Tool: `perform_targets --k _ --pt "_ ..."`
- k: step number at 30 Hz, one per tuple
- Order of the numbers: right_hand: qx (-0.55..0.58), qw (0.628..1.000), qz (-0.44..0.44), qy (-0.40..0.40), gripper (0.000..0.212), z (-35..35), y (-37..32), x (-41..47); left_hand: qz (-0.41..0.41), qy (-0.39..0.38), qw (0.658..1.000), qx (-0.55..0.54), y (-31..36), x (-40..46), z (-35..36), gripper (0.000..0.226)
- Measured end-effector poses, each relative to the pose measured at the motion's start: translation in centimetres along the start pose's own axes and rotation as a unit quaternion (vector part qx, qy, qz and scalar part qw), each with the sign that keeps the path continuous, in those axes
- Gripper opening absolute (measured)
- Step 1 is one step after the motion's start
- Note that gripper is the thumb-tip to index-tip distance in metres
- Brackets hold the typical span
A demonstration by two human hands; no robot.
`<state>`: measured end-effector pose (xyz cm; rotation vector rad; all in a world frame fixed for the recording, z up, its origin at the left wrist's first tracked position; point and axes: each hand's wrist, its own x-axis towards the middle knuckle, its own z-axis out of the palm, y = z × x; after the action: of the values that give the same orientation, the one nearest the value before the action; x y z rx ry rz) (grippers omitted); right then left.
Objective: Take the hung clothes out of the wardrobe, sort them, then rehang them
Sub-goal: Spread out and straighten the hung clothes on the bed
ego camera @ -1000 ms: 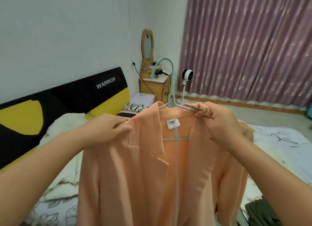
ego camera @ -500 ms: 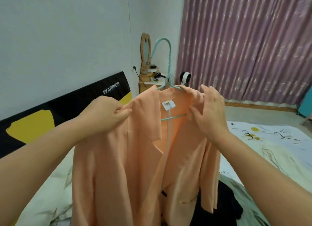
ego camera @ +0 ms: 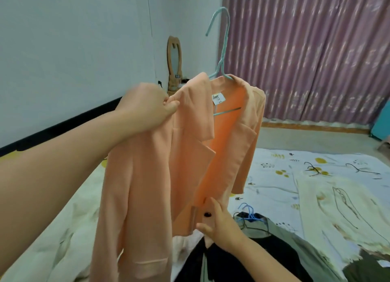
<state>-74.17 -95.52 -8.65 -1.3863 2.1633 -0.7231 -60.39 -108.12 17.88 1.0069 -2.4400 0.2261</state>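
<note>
**Peach jacket held above bed**

The peach jacket is held up on a teal hanger. Its shoulder, at 10 o'clock, is pinched by the left hand. Its front edge, at 6 o'clock, is pinched by the right hand fingers, above the bed.

We see a peach jacket of smooth matt cloth on a pale blue hanger whose coating looks plastic. Its dark button is glossy. The purple curtain is cloth; the mirror frame looks wooden.
</note>
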Motion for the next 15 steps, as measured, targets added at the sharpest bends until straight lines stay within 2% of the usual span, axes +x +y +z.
perform_targets --k 7,9,11,13,14,15 --pt "0.076 0.995 0.035 -0.051 0.116 -1.6 5.1 8.3 -0.020 0.019 0.998 -0.049 6.3 10.2 4.3 0.054" --pt "0.085 0.995 0.037 -0.044 0.126 -2.2 7.1 10.7 -0.023 0.026 0.998 -0.057 7.9 13.0 5.8 0.054" --pt "0.098 0.993 0.060 -0.025 0.127 -2.5 9.2 12.9 -0.023 0.026 0.998 -0.060 9.5 15.7 7.3 0.054" --pt "0.140 0.985 0.098 -0.002 0.112 -2.9 11.2 15.0 -0.023 0.023 0.997 -0.073 11.1 18.3 8.8 0.054" --pt "0.179 0.976 0.120 0.017 0.093 -3.4 12.0 15.9 -0.022 0.022 0.996 -0.081 11.8 19.5 9.5 0.054" --pt "0.221 0.963 0.144 0.047 0.062 -3.9 12.8 16.8 -0.020 0.021 0.996 -0.088 12.5 20.8 10.3 0.053"
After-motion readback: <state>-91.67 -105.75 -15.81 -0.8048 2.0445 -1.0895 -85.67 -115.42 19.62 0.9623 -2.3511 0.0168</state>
